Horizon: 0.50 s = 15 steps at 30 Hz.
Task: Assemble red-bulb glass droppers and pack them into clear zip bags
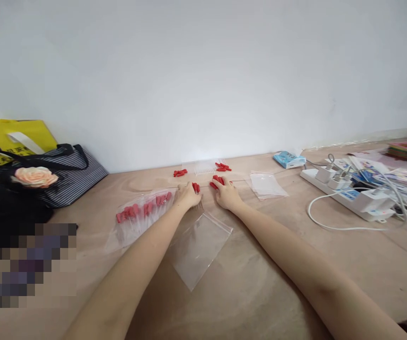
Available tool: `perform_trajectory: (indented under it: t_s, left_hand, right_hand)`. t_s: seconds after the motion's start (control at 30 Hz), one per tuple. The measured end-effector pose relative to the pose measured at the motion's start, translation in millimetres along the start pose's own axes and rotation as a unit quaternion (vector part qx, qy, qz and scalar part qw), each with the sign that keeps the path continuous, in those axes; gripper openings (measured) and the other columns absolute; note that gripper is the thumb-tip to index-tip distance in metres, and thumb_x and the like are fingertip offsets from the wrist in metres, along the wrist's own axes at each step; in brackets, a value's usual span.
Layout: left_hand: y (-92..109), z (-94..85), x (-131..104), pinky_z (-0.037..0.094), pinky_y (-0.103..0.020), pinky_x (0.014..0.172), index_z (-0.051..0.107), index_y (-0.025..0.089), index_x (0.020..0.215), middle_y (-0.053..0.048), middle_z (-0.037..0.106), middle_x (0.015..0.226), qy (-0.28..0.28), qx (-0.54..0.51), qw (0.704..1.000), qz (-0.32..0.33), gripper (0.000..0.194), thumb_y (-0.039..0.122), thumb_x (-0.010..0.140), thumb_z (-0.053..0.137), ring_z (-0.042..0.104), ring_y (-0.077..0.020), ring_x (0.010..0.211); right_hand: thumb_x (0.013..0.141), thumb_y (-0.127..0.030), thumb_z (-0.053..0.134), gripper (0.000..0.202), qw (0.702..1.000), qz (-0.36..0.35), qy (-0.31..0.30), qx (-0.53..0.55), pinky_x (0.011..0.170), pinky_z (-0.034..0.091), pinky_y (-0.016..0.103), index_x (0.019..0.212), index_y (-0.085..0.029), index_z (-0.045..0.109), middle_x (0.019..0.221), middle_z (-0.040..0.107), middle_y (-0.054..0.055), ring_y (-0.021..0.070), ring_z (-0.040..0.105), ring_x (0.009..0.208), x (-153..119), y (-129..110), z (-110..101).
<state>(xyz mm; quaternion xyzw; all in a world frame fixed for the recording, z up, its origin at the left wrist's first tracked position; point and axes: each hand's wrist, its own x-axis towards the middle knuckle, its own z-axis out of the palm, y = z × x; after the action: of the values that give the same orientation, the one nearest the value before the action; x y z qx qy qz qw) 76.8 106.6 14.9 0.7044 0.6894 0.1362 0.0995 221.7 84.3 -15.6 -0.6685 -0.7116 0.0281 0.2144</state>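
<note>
My left hand (188,194) is closed round a few red-handled tools (196,188), whose thin metal ends point down toward the table. Close by on the right, the fingers of my right hand (227,194) curl over a small bunch of red pieces (218,180). Just in front of both hands lies a clear zip bag (203,248), flat and with nothing visible inside. Left of my left forearm are clear bags (113,241) with several red-handled tools (136,209) in or on them. Small red pieces also sit farther back in a left pile (180,173) and a right pile (223,167).
Small clear bags (267,184) are stacked to the right. Beyond them are a blue tissue pack (289,159) and a white power strip (345,193) with chargers and looping cables. A striped bag (72,174) and a yellow bag (29,130) stand at left against the wall.
</note>
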Motion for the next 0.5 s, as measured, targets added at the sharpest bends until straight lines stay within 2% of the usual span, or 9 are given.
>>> perform_trajectory:
  t_s: [0.13,0.33,0.5]
  left_hand:
    - [18.0,4.9,-3.3,0.038,-0.032,0.08,0.048,0.016,0.102,-0.015,0.052,0.109,-0.011,-0.028,0.999,0.032,0.037,0.034,0.071,0.058,0.052,-0.026,0.099]
    - [47.8,17.8,-10.5,0.038,-0.03,0.08,0.049,0.013,0.099,-0.014,0.056,0.103,-0.013,-0.086,0.993,0.076,0.032,0.029,0.072,0.058,0.051,-0.0251,0.1]
    - [44.7,19.5,-9.5,0.039,-0.029,0.081,0.051,0.012,0.1,-0.013,0.058,0.104,-0.013,-0.144,0.985,0.095,0.03,0.023,0.073,0.058,0.052,-0.0234,0.098]
  right_hand:
    - [0.076,-0.018,0.04,0.054,1.0,0.01,0.011,-0.01,0.089,0.033,0.043,0.129,-0.026,0.035,0.132,0.029,0.011,0.0274,0.037,0.114,-3.9,3.4,-1.0]
    - [0.077,-0.021,0.041,0.046,0.999,0.023,0.027,0.013,0.091,0.03,0.044,0.123,-0.023,0.044,0.131,0.029,0.014,0.0285,0.037,0.114,-11.7,11.4,0.7]
    - [0.08,-0.023,0.038,0.044,0.998,0.018,0.041,0.041,0.092,0.03,0.042,0.124,-0.023,0.044,0.129,0.033,0.014,0.0261,0.038,0.114,-14.9,13.0,1.9]
